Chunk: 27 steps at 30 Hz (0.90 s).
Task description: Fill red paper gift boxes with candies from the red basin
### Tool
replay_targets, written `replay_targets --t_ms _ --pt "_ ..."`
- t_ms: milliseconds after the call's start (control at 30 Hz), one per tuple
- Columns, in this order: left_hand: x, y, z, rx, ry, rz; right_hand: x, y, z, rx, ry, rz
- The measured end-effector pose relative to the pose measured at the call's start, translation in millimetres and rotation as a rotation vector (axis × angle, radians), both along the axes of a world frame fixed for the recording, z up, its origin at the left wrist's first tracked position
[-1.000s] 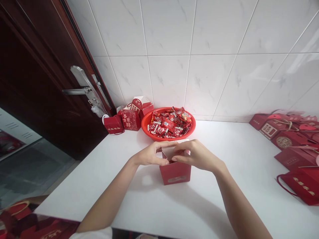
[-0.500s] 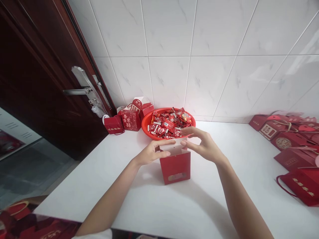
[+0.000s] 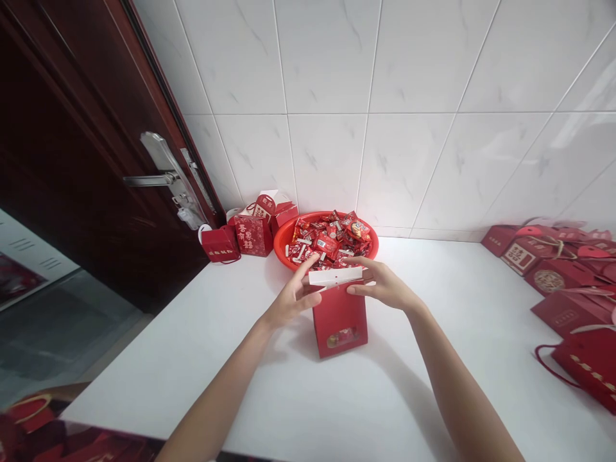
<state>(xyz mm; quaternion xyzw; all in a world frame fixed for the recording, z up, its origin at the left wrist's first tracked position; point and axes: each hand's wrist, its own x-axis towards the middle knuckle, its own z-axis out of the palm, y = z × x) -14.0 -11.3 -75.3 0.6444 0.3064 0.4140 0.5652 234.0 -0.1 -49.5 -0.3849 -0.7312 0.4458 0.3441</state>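
Note:
A red paper gift box stands upright on the white table, with a small clear window low on its front. Through that window some wrapped contents show faintly. Its front panel leans inward, and a white-lined flap rises behind it. My left hand is at the box's upper left edge, thumb against the front and index finger raised toward the back. On the other side, my right hand pinches the top, thumb on the front panel, fingers partly hidden behind. Just beyond sits a red basin full of wrapped sweets.
Several red gift boxes stand at the back left by the wall. More boxes line the table's right side. A dark door with a metal handle is at the left. Red boxes also lie below the table's front left edge.
The box's open top has been drawn together: its front panel now tilts inward and the white-lined flap stands over it. My right hand has moved left and down onto the front panel.

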Motion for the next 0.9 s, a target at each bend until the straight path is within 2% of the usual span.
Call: replay_targets --t_ms 133,300,500,767,900 --pt "2 -1 -4.5 -0.011 0.031 0.059 -2 5 -6.2 0.073 -0.004 -0.062" --pt "5 -2 -9.6 0.02 0.016 0.163 -7 7 -10.1 0.076 0.029 -0.03" --pt "3 -1 -15.6 0.097 0.105 0.322 -11 8 -15.4 0.087 0.057 -0.001" --pt "3 0 -16.3 0.101 0.084 0.347 -12 6 -14.0 0.102 0.036 0.028" --pt "3 1 -17.9 0.1 0.089 0.368 -12 5 -12.4 0.08 0.011 -0.004"
